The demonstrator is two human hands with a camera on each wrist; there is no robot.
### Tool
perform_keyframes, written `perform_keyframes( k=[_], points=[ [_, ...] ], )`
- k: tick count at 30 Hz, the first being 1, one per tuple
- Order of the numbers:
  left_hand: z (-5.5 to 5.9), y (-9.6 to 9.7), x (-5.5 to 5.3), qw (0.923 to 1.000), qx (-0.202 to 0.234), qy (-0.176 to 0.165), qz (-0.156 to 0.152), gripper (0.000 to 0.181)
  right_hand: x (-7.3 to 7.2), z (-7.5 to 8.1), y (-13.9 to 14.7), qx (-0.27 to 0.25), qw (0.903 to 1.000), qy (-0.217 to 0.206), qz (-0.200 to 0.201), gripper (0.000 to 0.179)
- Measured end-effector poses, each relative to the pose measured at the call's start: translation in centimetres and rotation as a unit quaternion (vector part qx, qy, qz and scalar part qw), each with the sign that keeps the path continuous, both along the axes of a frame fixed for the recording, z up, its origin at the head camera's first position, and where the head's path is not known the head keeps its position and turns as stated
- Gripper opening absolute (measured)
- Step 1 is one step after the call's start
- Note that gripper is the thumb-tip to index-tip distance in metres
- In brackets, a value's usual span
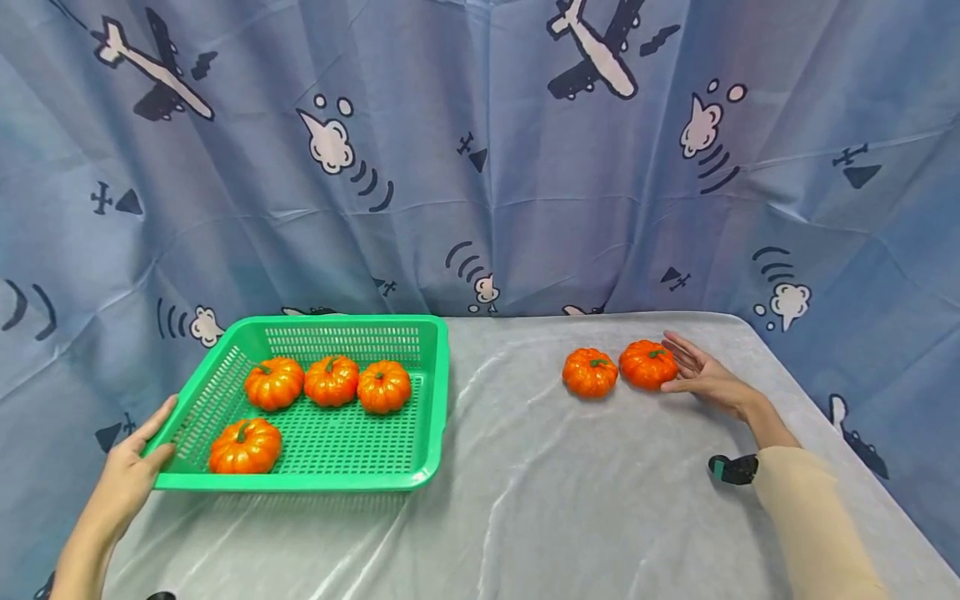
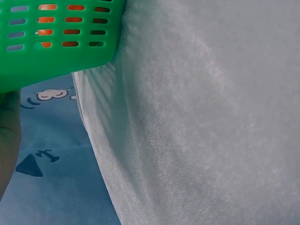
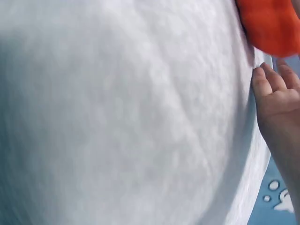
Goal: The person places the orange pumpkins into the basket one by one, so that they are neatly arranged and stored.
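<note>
A glossy orange, ribbed, pumpkin-shaped ornament with a green stem (image 1: 647, 365) sits on the right half of the table (image 1: 555, 500), toward the back. The right hand (image 1: 712, 385) is just beside its right side, thumb and fingers apart in a fairly wide opening that faces it and holds nothing; whether a fingertip touches is hard to tell. A second orange pumpkin (image 1: 588, 373) stands just left of the first.

Well to the left is a rectangular green plastic basket with slotted walls (image 1: 300, 482), holding four similar pumpkins: a row of three (image 1: 331, 381) toward the back and one (image 1: 246, 447) at the front left. The left hand (image 1: 131, 467) grips the basket's left rim. A blue curtain printed with airplanes (image 1: 420, 125) hangs behind the table.

The step in hand appears to be reaching for the rightmost pumpkin. The next move seems to call for closing thumb and fingers around its sides without nudging its neighbour, while the left hand steadies the basket.
</note>
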State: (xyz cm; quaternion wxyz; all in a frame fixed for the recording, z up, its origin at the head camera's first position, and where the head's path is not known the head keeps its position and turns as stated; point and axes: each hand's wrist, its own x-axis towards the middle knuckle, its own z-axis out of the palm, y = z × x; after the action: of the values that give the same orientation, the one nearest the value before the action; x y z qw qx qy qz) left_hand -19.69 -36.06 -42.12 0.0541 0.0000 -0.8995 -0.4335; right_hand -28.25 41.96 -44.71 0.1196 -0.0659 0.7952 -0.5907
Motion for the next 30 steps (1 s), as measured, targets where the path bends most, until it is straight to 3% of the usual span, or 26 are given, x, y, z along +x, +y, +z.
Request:
perform_keyframes(
  k=[11, 16, 20, 26, 30],
  points=[
    [-0.3, 0.1, 0.5, 0.9999, -0.005, -0.004, 0.007, 0.061, -1.8, -0.6, -1.9, 0.068, 0.9975, 0.010, -0.016, 0.095],
    [-0.3, 0.2, 0.4, 0.9999, -0.002, -0.011, 0.009, 0.061, -1.4, -0.6, -2.0, 0.085, 0.9951, 0.007, -0.050, 0.093],
    [-0.3, 0.4, 0.3, 0.9998, 0.005, -0.013, 0.012, 0.062, -0.8, 0.4, -2.2, 0.093, 0.9928, 0.019, -0.073, 0.093],
    [-0.2, 0.2, 0.3, 0.9998, -0.005, 0.017, -0.001, 0.061, 0.0, 2.7, -3.8, 0.026, 0.9955, 0.044, -0.080, 0.089],
    [0.1, 0.3, 0.1, 0.9998, -0.005, 0.018, -0.002, 0.061, 0.6, 4.1, -5.7, -0.029, 0.9958, 0.065, -0.058, 0.082]
  ],
)
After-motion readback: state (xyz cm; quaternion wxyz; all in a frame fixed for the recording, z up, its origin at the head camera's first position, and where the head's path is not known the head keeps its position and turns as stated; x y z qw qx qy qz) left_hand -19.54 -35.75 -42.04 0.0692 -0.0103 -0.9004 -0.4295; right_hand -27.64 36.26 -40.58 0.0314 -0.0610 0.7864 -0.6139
